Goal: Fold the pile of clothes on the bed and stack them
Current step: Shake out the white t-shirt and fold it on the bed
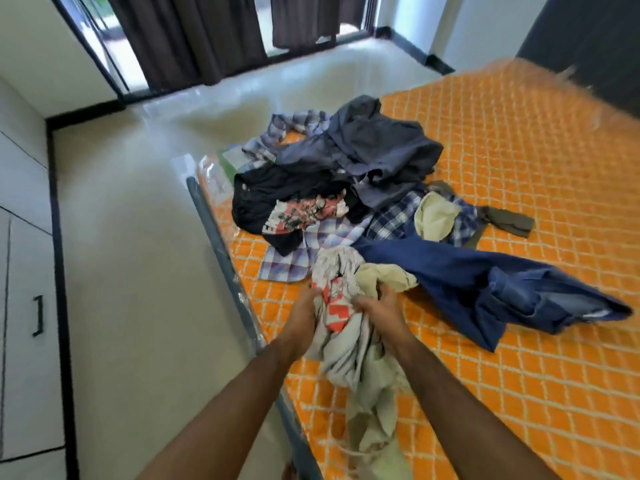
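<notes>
Clothes (346,188) heaped in a loose pile on the bed (519,393), up and ahead of both hands, near the bed's left edge. Far left of the hands: white cupboard doors (24,271) with a dark handle (38,315), then pale glossy floor (138,237) running up to dark curtains (187,36) at the window. Closer in, just left of the left hand: grey bed rail (221,251) along the mattress edge, under clear plastic wrap. Left hand (304,315) curled round the left side of a crumpled grey garment with a red and white print (337,344), wrist over the bed's edge. Garment bunched between the two hands, its lower part hanging down toward the body, a pale greenish cloth (381,277) tangled in at the top. Right hand (379,311) gripping the same bunch from the right, fingers dug into the fabric. Straight ahead of the hands: a lilac checked shirt (291,261), a black top (263,199), a red and white patterned piece (308,211), grey-blue garments (377,147) on top of the heap. Right of the right hand: dark blue trousers (485,289) sprawled across the orange quilted cover, a blue plaid shirt (394,216) and an olive piece (509,221) just beyond. Pile unsorted, nothing stacked.
</notes>
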